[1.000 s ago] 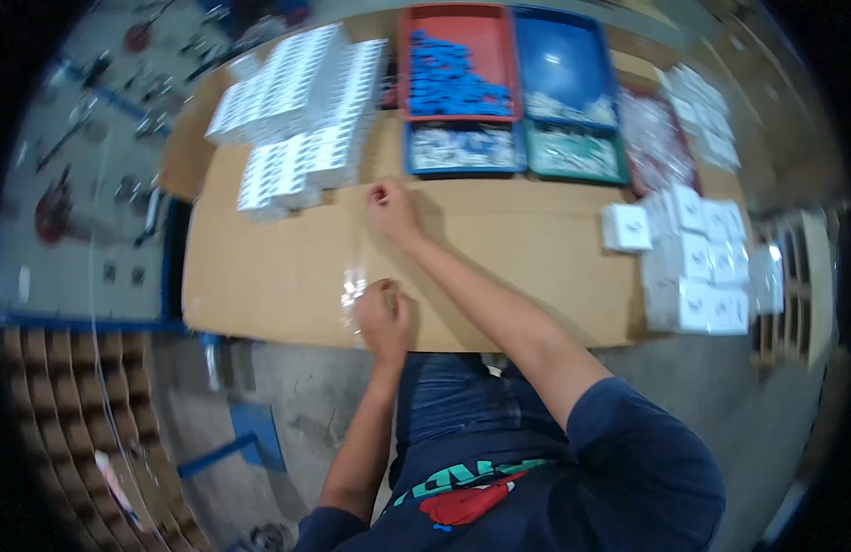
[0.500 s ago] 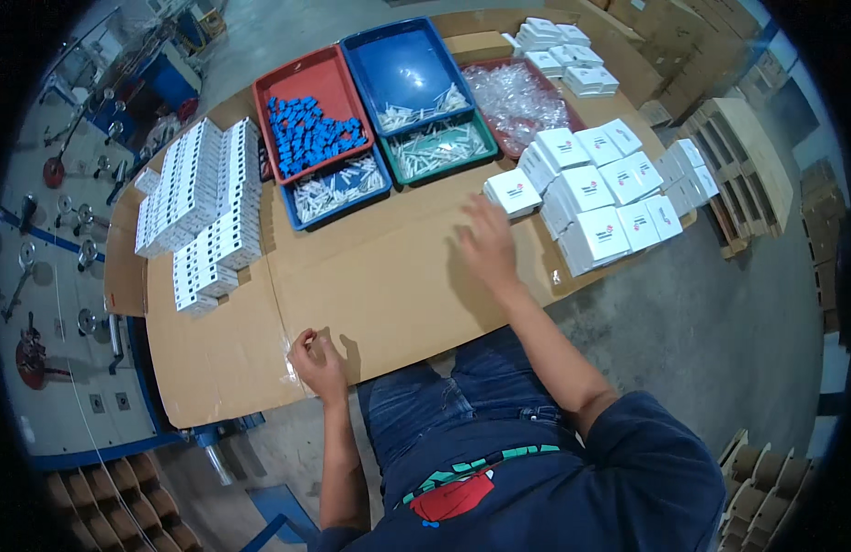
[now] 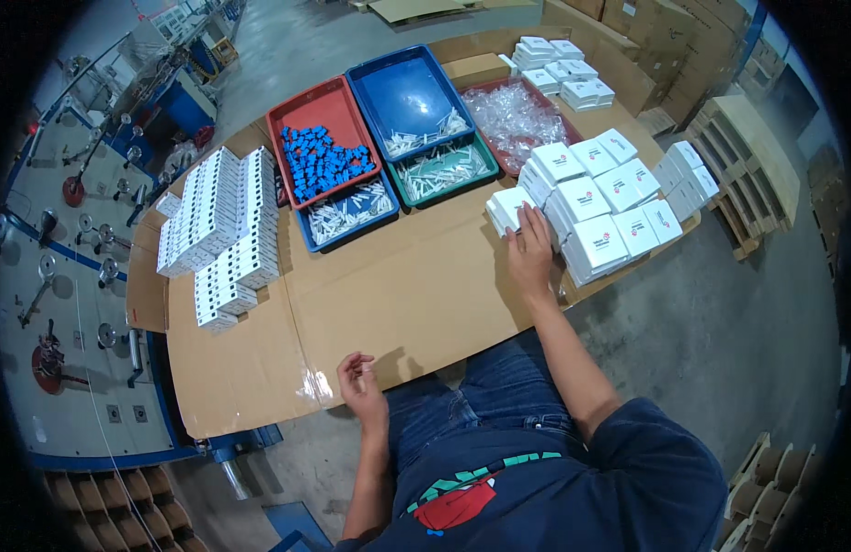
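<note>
My right hand (image 3: 532, 256) reaches to the small white box stack (image 3: 509, 208) at the right of the cardboard-covered table, its fingers stretched out and touching the top box's front right corner. Beside that stack stands a larger block of white flat boxes (image 3: 598, 241) with small red marks on their lids. My left hand (image 3: 363, 391) hovers over the table's front edge. Its fingers are loosely bent and apart, with nothing visible in them.
Behind my hands stand a red tray (image 3: 276, 118) of blue pieces, a blue tray (image 3: 402, 85), a green tray (image 3: 490, 170) of white pieces and a tray of clear plastic pieces (image 3: 517, 115). Stacked white boxes (image 3: 200, 221) fill the left side. A wooden pallet (image 3: 747, 175) stands at right.
My right hand has moved right and slightly down onto the small box stack. My left hand has shifted right and down in view. The whole scene has shifted a little as my head moved.
</note>
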The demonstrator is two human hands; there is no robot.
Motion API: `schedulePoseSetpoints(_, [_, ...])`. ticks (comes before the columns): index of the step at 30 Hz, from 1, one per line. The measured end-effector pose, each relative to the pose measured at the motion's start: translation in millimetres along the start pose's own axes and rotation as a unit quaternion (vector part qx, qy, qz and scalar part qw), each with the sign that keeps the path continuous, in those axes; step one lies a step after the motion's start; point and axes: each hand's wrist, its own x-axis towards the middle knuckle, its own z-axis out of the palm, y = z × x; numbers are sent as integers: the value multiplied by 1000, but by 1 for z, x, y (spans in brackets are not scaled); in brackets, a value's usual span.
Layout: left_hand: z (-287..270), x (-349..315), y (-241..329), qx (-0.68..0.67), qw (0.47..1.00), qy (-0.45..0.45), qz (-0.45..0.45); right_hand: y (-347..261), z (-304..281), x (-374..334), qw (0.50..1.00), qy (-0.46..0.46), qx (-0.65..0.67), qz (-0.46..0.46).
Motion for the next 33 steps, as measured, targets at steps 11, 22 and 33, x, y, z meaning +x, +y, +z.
schedulePoseSetpoints(11, [110, 51, 114, -414, 758, -278, -420, -112, -83, -65, 873, -126, 467, 63])
schedulePoseSetpoints(22, [109, 32, 119, -410, 784, -244, -397, -118, -91, -45, 903, -251, 340, -71])
schedulePoseSetpoints(33, [121, 10, 123, -424, 782, -191, -415, -129, -78, -42, 883, -276, 359, -123])
